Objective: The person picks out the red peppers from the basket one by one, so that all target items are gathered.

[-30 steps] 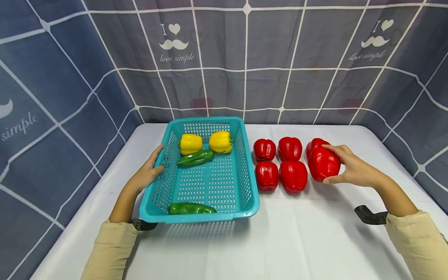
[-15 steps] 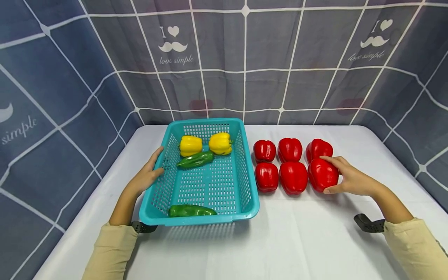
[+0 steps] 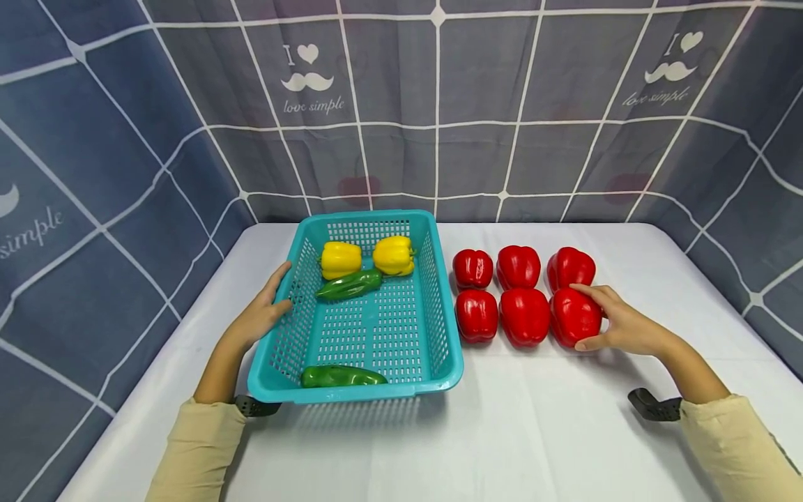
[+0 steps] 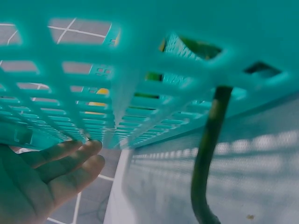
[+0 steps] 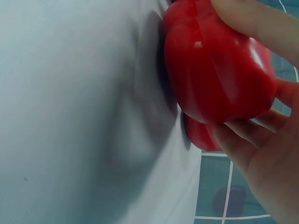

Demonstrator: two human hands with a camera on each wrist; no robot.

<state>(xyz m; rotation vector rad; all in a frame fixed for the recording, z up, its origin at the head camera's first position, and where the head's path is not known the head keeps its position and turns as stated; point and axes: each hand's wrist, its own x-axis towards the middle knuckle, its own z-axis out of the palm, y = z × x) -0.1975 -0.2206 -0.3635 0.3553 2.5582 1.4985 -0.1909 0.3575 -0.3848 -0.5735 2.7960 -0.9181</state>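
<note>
My right hand grips a glossy red bell pepper at the right end of the front row. In the right wrist view, the thumb and fingers lie on opposite sides of this bell pepper, close over the white cloth. My left hand rests against the left side of a teal plastic basket, its fingers nearly straight in the left wrist view. Inside are two yellow bell peppers and two long green peppers, one in the middle and one along the front.
Several other red bell peppers stand in two rows right of the basket. A green stem pokes out through the basket wall. White cloth covers the table; grey checked fabric hangs behind and at both sides.
My right hand has lowered the red bell pepper from in front of the back-row one to the front row's right end, then shifted it slightly left. My left hand keeps its place.
</note>
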